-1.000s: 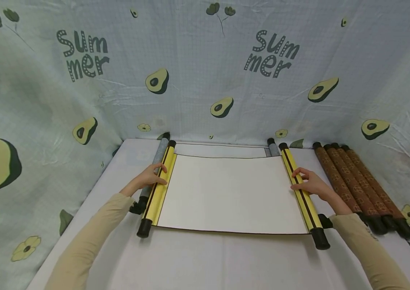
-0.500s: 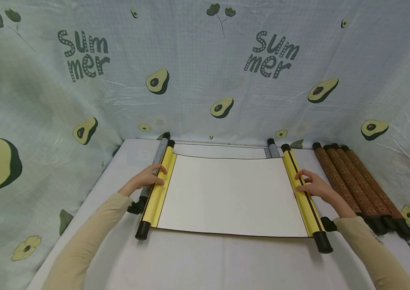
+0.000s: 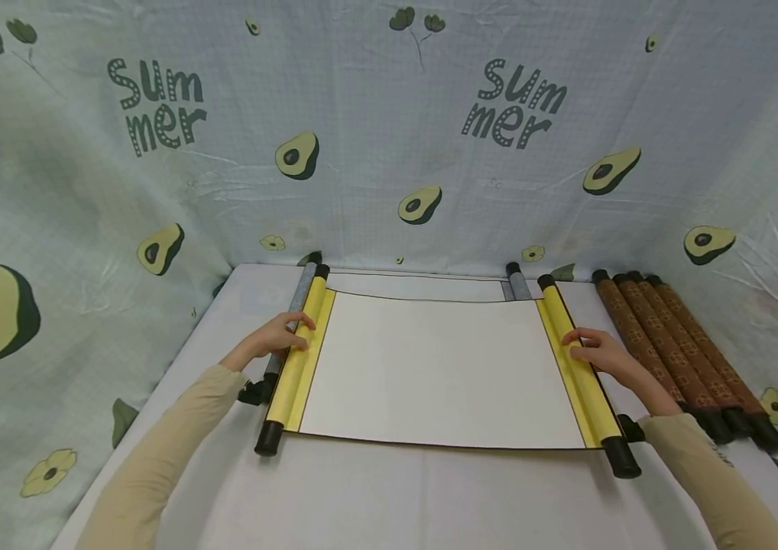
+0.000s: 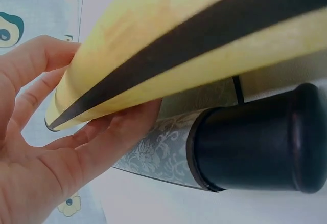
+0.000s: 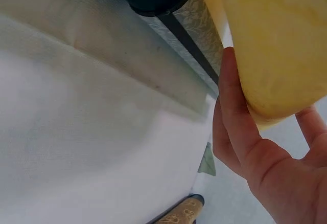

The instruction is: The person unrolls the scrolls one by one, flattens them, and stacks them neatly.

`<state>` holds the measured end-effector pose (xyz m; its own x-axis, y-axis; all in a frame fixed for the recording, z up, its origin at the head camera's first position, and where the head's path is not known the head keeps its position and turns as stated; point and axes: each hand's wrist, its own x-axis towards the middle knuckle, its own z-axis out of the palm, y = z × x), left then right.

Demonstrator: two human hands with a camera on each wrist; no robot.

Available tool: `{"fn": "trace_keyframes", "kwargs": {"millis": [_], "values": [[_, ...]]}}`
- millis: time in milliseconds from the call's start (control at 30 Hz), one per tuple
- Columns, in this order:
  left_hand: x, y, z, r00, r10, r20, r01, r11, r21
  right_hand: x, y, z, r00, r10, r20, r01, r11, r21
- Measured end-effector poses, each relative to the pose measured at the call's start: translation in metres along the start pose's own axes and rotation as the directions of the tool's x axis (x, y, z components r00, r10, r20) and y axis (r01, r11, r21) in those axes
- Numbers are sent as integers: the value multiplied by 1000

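A hanging scroll with yellow borders lies partly unrolled, its white sheet (image 3: 444,374) spread between two black-capped rollers. My left hand (image 3: 268,338) holds the left yellow roller (image 3: 286,393) at its middle, thumb on the near side. In the left wrist view, the fingers of that hand (image 4: 56,147) curl round the yellow roll (image 4: 117,55) from below. On the other side, my right hand (image 3: 602,355) grips the right yellow roller (image 3: 591,401). The right wrist view has the hand's fingers (image 5: 235,111) along the underside of the yellow roll (image 5: 281,40).
Beneath and behind the yellow scroll lies a grey patterned scroll, its right roller (image 3: 518,283) and left roller (image 3: 299,298) partly covered. Several brown patterned rolled scrolls (image 3: 664,344) lie side by side on the right. A printed cloth (image 3: 361,99) hangs behind the white table.
The right yellow roller has turned and shifted slightly right, its dark stripe moving outward. The left roller has also turned and edged left, and its stripe has gone from the head view.
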<state>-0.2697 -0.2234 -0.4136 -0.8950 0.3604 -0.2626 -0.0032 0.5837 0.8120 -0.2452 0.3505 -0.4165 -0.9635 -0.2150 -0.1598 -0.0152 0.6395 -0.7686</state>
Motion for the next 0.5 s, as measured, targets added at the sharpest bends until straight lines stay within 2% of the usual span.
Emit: {"fn": "trace_keyframes", "kwargs": {"millis": [233, 500], "values": [[-2, 2, 2, 999, -16, -35, 17, 999, 36, 0, 3, 4, 998, -33, -51, 28, 996, -84], [-2, 3, 2, 999, 4, -36, -3, 999, 47, -3, -3, 6, 999, -39, -38, 33, 990, -137]]}}
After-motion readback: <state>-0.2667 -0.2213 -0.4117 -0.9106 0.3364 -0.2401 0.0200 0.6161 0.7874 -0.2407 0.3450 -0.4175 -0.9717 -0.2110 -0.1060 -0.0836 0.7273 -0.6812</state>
